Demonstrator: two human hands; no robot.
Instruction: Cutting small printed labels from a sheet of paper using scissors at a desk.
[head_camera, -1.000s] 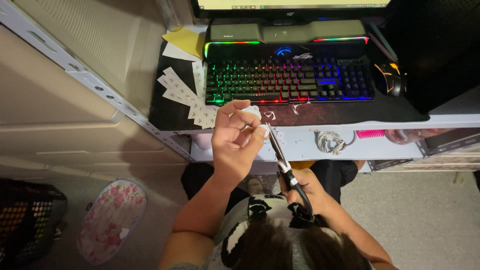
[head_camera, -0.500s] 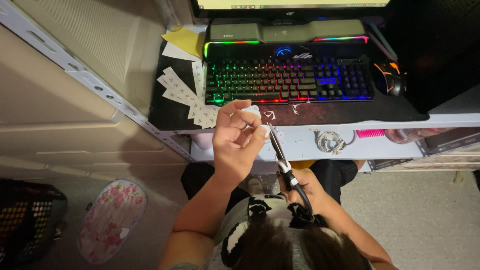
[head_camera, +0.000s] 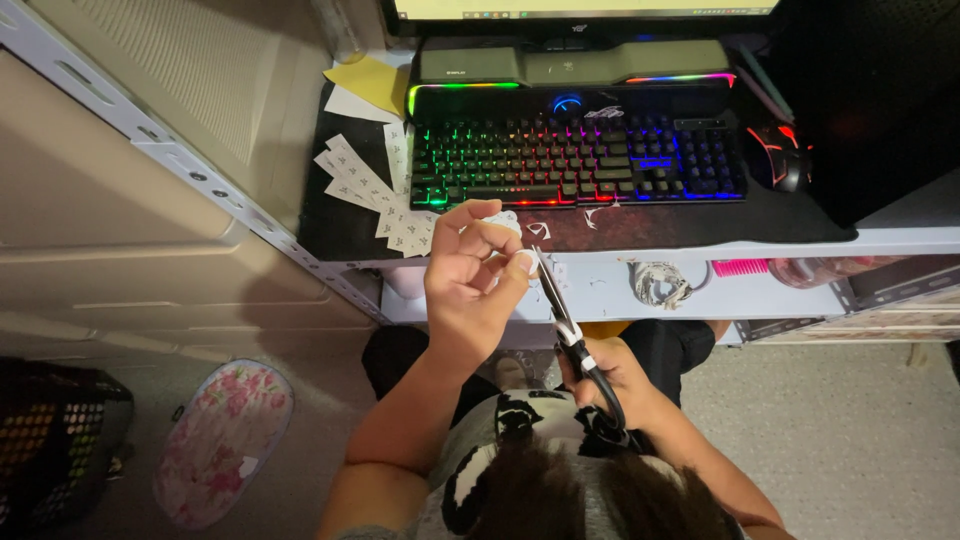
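Scissors (head_camera: 560, 310) gripped in right hand (head_camera: 612, 378), fingers curled thru black handles, blades angled up toward 11 o'clock. Small white paper piece (head_camera: 503, 222) pinched betw. thumb and fingertips of left hand (head_camera: 470, 280), just below desk edge (head_camera: 700, 248). Blade tips touching paper. Lit keyboard (head_camera: 575, 155) at 12 o'clock; cut paper strips (head_camera: 375, 190) at 10 o'clock.

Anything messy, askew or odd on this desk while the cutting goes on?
Yes: small paper scraps lie loose in front of the keyboard, and cut paper strips fan out crookedly at its left end. The scissors look intact.
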